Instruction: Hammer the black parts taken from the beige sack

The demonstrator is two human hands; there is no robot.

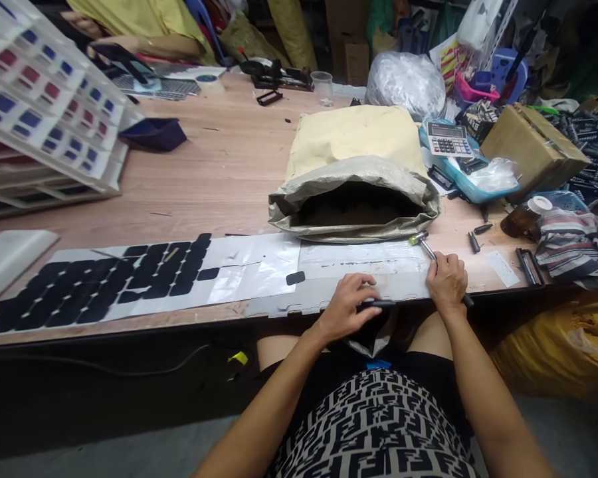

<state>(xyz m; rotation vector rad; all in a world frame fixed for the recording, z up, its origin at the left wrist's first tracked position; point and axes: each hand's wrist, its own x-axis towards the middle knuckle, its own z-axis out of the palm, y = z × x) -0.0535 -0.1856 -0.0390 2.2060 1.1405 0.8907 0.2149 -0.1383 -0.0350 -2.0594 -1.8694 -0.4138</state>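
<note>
My left hand (347,307) is closed on a small flat black piece (379,304) at the near edge of the wooden table (219,172). My right hand (447,281) grips a screwdriver (423,244) with a metal shaft and a green-yellow end pointing away from me. Both hands rest over a clear plastic sheet (363,262) that lies along the table edge. One loose black piece (295,277) sits on the sheet to the left of my hands. Farther left, several black pieces (109,282) lie in rows on white backing.
An open woven sack (353,199) with dark contents lies just beyond my hands. A calculator (447,139) sits on a blue tray, a cardboard box (533,149) to its right. Tilted sorting trays (40,113) stand at the far left. Small black clips (528,264) lie near striped cloth.
</note>
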